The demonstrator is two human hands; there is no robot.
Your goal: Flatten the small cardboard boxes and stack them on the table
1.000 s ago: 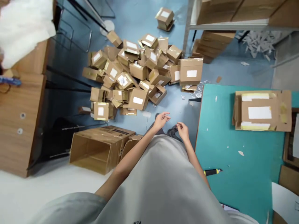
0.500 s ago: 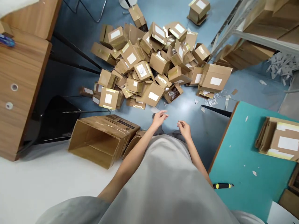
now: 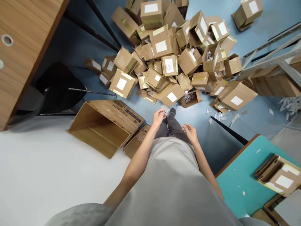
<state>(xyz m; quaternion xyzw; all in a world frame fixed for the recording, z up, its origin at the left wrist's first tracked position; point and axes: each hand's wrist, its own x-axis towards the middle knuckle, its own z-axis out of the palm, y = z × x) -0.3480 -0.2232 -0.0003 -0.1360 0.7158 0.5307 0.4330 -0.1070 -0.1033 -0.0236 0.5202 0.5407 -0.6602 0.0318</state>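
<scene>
My left hand (image 3: 159,116) is held out in front of my waist, its fingers curled into a pinch; what it holds, if anything, is too small to make out. My right hand (image 3: 190,131) hovers a little lower and to the right, fingers also drawn together toward the thumb. Both are above my dark trouser leg and shoe (image 3: 172,112). Just beyond them a heap of small taped cardboard boxes (image 3: 169,62) with white labels lies on the blue floor. The nearest one is an open small box (image 3: 189,98) with crumpled contents.
A large empty carton (image 3: 103,125) lies on its side at my left. A teal table (image 3: 237,185) at the right bears flattened boxes (image 3: 279,175). A wooden cabinet (image 3: 21,47), a black chair (image 3: 58,91) and a metal shelf rack (image 3: 277,59) border the floor.
The view has swung left and down, so the box heap now sits nearer the top centre and the teal table has slid to the lower right. My hands stay pinched and have drifted slightly apart.
</scene>
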